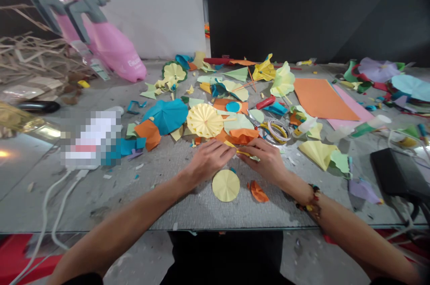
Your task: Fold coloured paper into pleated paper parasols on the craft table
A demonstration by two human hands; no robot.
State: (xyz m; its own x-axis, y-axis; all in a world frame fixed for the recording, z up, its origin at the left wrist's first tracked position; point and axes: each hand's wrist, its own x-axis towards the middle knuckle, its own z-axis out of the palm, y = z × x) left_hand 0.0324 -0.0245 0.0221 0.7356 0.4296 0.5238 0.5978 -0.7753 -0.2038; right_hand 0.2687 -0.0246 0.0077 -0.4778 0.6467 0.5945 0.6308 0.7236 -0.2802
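My left hand (211,158) and my right hand (267,159) meet above the front middle of the table, fingers closed. Between their fingertips they pinch a small piece of yellow paper (243,153), its shape mostly covered by the fingers. Just below lies a pale yellow paper circle (226,185) with creases running out from its centre. A crumpled orange paper scrap (259,192) rests to its right. Beyond my hands sit a pleated yellow paper disc (204,120), a blue paper umbrella-like shape (166,115) and a creased orange paper piece (243,136).
Scissors (256,117) and a tape roll (278,131) lie behind my right hand. Orange sheets (324,99) are stacked at back right, near a black power adapter (399,177). Pink spray bottles (116,47) stand back left; a white corded device (94,137) is at left.
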